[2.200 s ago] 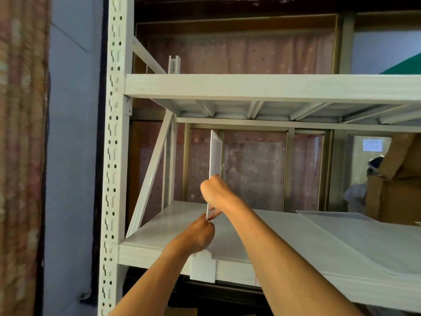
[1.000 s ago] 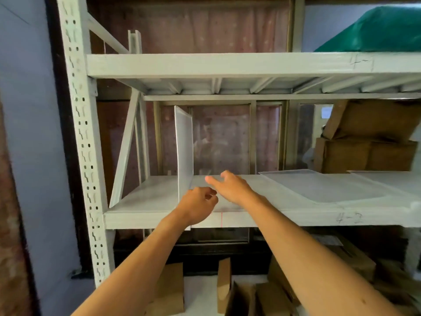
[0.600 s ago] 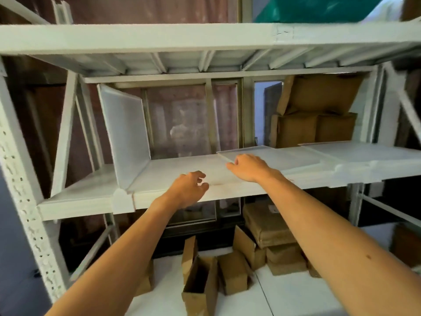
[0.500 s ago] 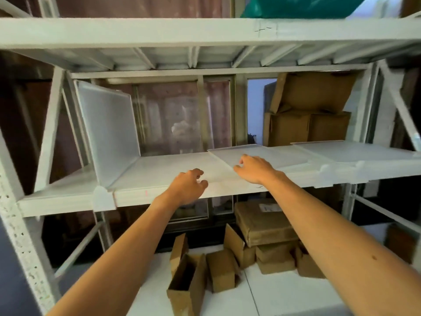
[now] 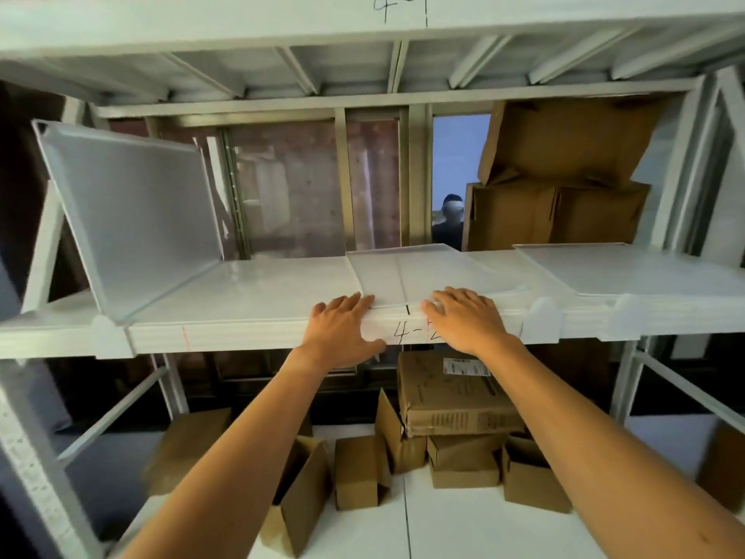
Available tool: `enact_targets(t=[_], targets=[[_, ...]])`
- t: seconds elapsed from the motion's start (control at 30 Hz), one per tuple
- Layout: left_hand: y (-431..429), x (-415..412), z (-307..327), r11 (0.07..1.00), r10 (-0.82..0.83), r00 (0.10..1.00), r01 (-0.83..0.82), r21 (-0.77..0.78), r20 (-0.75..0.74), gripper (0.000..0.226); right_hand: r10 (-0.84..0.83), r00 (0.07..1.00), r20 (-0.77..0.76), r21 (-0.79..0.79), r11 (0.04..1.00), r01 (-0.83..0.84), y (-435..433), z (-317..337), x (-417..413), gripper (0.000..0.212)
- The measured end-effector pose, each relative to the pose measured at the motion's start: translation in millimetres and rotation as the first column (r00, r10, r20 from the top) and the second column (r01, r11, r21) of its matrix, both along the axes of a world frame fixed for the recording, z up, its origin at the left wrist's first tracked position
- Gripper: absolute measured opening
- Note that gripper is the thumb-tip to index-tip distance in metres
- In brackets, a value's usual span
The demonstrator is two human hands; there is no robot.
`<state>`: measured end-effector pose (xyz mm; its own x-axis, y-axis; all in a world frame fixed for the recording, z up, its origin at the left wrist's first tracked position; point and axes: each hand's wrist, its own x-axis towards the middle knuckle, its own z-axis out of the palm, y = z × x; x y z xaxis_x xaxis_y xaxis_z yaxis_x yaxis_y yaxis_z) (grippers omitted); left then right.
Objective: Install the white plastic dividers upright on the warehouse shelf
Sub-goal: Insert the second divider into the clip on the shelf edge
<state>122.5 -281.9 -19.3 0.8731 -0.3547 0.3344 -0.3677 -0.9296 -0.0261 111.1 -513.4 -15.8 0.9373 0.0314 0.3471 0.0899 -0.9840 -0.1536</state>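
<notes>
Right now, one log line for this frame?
left divider: upright | middle divider: flat on shelf | left hand, right hand: at its front edge, no grasp yet

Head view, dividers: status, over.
Both hands open: left hand and right hand at flat divider on shelf edge. One divider upright; another flat. Nothing blocking.

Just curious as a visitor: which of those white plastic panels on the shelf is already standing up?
The white plastic divider at the shelf's left end stands upright. The middle panel by the hands and the right panel lie flat.
</notes>
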Motion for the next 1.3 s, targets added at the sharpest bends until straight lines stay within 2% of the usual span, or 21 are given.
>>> enact_targets(t=[0.57, 0.8, 0.97, 1.13, 1.3], targets=[[-0.1, 4.7, -7.1, 0.999, -0.006, 0.998, 0.008, -0.032, 0.062, 0.087, -0.032, 0.999, -0.004, -0.036, 0.999, 0.032, 5.3, -2.8, 0.3, 0.055], [2.1, 6.1, -10.0, 0.999, -0.049, 0.991, 0.051, -0.010, 0.122, 0.085, -0.004, 0.999, 0.050, -0.008, 1.000, 0.004, 4.0, -4.7, -9.9, 0.050], [0.0, -0.6, -19.1, 0.995, -0.049, 0.981, 0.065, -0.079, 0.190, 0.077, -0.005, 0.992, 0.127, -0.033, 0.999, 0.009, 4.9, -4.1, -12.9, 0.053], [-10.8, -5.4, -6.9, 0.986, 0.027, 0.987, 0.001, -0.168, 0.160, 0.066, 0.064, 0.991, 0.121, -0.089, 0.995, -0.054, 1.9, 1.0, -18.4, 0.063], [-47.3, -14.8, 5.2, 0.987, 0.157, 0.972, -0.151, -0.048, 0.177, 0.076, 0.208, 0.975, 0.072, -0.184, 0.964, -0.192, -20.5, 7.4, -22.3, 0.061]])
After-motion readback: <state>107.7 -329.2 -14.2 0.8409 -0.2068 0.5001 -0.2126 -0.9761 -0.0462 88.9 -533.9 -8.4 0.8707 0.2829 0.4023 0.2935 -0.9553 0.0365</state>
